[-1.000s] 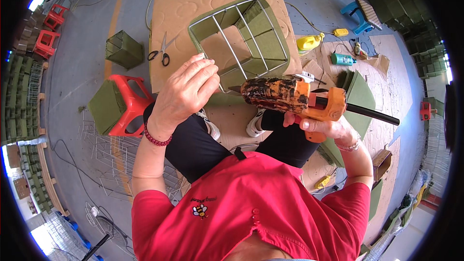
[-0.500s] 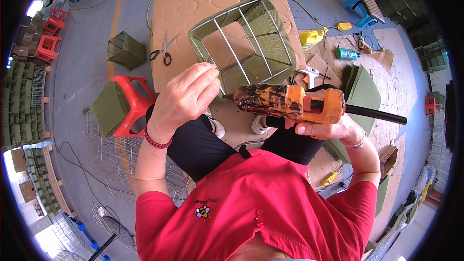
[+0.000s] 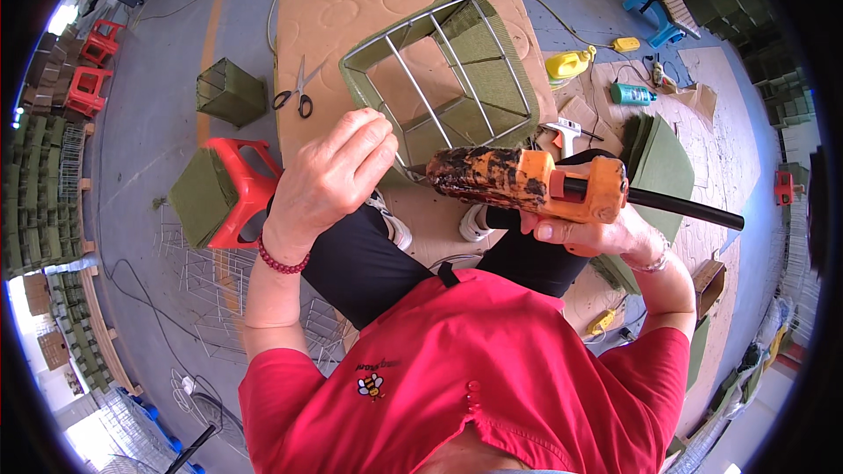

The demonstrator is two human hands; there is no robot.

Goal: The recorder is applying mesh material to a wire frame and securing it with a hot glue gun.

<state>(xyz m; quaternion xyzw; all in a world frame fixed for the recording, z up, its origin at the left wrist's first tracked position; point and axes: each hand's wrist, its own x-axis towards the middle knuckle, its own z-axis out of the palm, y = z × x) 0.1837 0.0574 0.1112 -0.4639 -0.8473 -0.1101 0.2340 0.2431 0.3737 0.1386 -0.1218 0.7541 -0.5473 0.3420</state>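
Observation:
A box (image 3: pixel 507 70) of green woven fabric over a metal wire frame lies tilted on a cardboard-topped surface, its barred side facing up. My left hand (image 3: pixel 338 162) is closed, fingertips pinched at the fabric's near left edge; the fingers partly hide what they hold. My right hand (image 3: pixel 606 233) grips a hot glue gun (image 3: pixel 492 177), orange and smeared with dark glue, a black glue stick (image 3: pixel 689 208) poking out of its back. The gun's nozzle points left, close to the box's near corner. Scissors (image 3: pixel 303 92) lie on the cardboard (image 3: pixel 307 17) left of the box.
Left of my legs a red stool (image 3: pixel 237 184) bears green fabric panels (image 3: pixel 204 197). A smaller green box (image 3: pixel 230 92) stands on the floor beyond. To the right are a white glue gun (image 3: pixel 566 133), a yellow jug (image 3: pixel 569 64), a green bottle (image 3: pixel 632 94) and stacked green panels (image 3: pixel 659 158).
My left hand has shifted slightly left along the fabric edge. The glue gun has moved a touch to the right, its nozzle still near the box's corner.

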